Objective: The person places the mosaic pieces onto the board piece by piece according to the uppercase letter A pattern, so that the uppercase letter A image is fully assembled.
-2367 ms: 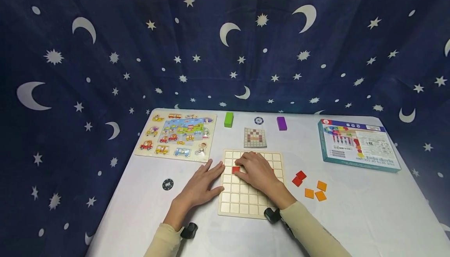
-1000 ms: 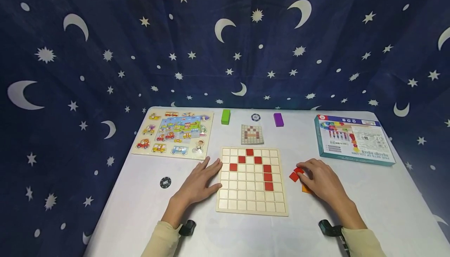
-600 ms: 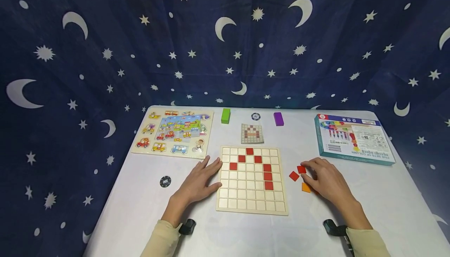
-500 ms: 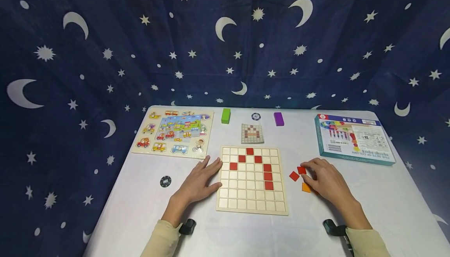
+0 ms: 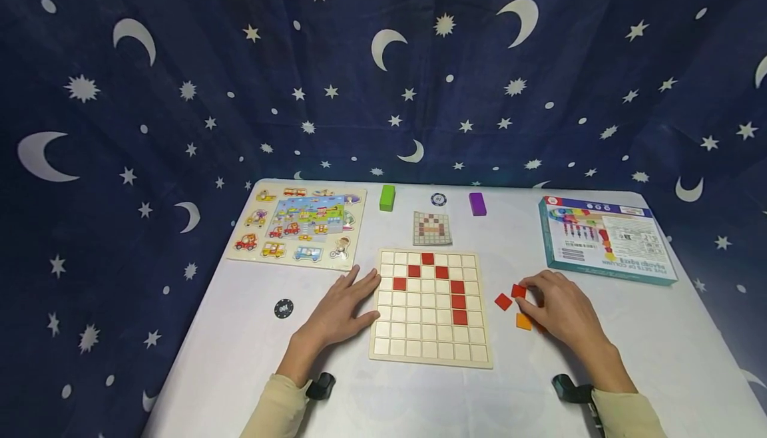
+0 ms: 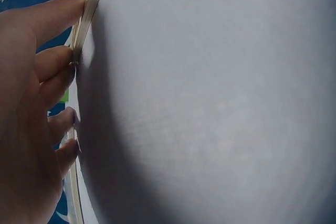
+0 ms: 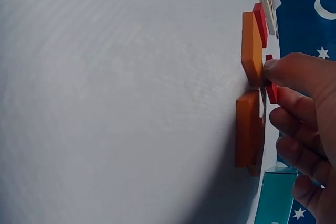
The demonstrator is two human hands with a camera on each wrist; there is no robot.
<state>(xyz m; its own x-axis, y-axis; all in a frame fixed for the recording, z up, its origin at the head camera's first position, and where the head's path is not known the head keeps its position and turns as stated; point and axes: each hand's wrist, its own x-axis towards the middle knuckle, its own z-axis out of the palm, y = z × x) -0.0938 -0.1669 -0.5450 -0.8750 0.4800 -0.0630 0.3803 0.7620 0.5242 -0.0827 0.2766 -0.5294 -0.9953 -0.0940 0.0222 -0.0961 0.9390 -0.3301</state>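
My right hand (image 5: 566, 311) pinches a red square tile (image 5: 518, 291) between thumb and forefinger, low over the table right of the board. In the right wrist view this red tile (image 7: 272, 92) shows edge-on at the fingertips. Another red tile (image 5: 503, 301) lies just left of it. An orange tile (image 5: 524, 321) sits below the thumb, with other orange tiles (image 7: 248, 129) largely hidden under the hand in the head view. My left hand (image 5: 335, 311) lies with fingers spread, fingertips at the left edge of the wooden grid board (image 5: 419, 348), which bears several red tiles.
A small pattern card (image 5: 432, 229) lies behind the board. Farther back are a green block (image 5: 387, 198), a chip (image 5: 439, 200) and a purple block (image 5: 477, 204). A vehicle puzzle (image 5: 293, 259) is at left, above a black chip (image 5: 283, 309); a teal-sided box (image 5: 608, 241) is at right.
My right hand has left the board for the loose tiles at right. It has drawn one red tile away from the other. The left hand has stayed at the board's edge.
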